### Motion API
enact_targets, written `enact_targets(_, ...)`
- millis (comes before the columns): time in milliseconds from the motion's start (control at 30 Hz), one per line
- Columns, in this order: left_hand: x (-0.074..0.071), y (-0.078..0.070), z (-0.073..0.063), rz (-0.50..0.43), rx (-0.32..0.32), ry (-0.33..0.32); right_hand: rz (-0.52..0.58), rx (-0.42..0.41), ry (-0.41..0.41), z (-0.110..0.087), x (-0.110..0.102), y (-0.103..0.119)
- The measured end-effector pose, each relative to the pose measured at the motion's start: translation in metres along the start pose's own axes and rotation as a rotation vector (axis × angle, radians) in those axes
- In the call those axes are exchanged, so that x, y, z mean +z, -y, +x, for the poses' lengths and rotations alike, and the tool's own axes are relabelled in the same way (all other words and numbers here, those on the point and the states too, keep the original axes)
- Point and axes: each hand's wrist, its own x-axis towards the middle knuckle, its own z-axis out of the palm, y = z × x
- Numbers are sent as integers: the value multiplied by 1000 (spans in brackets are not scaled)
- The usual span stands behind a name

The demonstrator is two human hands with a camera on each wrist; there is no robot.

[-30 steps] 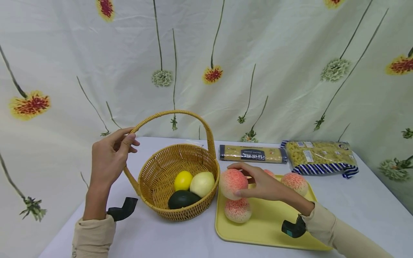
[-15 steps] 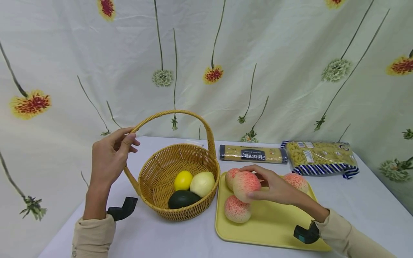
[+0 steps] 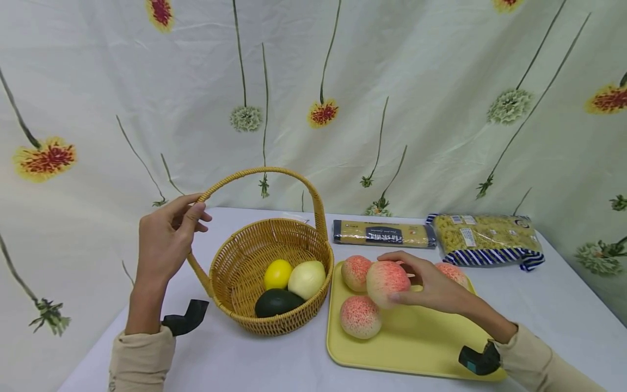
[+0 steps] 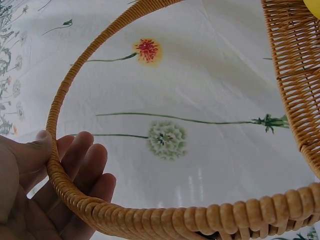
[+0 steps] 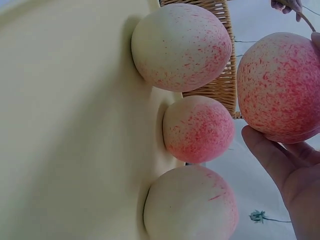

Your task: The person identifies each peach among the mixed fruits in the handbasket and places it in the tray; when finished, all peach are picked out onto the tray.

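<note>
My left hand (image 3: 168, 237) holds the arched handle (image 3: 262, 170) of a round wicker basket (image 3: 235, 261) at its left side, thumb and fingers around the rod. Inside the basket lie a yellow lemon (image 3: 277, 274), a pale round fruit (image 3: 307, 280) and a dark green avocado-like fruit (image 3: 278, 303). Above the yellow tray (image 3: 416, 348), my right hand (image 3: 431, 283) grips a pink and cream peach (image 3: 387, 283). Two more peaches rest on the tray's left part, one behind (image 3: 356, 272) and one in front (image 3: 360, 317); another peach (image 3: 452, 274) sits at the back right, partly behind the hand.
Behind the tray lie a flat pack of spaghetti (image 3: 384, 234) and a bulky bag of short pasta (image 3: 487, 237) with striped ends. A flowered cloth (image 3: 431, 81) hangs at the back of the white-covered table (image 3: 274, 365).
My right hand has carried the peach rightward over the tray, away from the basket, uncovering the peach behind it. The left hand and basket have stayed in place.
</note>
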Motion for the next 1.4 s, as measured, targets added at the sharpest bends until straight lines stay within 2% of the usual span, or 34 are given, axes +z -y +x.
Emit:
enact_targets(233, 0, 0, 0, 1, 2, 2, -10, 47, 30, -8, -4, -5)
enact_targets(467, -1, 0, -1, -1, -13, 1, -12, 24, 77, -14, -10, -14)
enact_targets(633, -1, 0, -1, -8, -10, -8, -30, 55, 115, -19, -12, -16)
enact_targets(933, 0, 0, -1, -13, -8, -9, -65, 66, 128, -29, -14, -24)
enact_targets(1167, 0, 0, 0, -11, -6, -9, -45, 111, 152, -36, -11, -30)
enact_targets(1400, 0, 0, 0, -19, 3, -12, -11, 112, 165, -39, -11, -32)
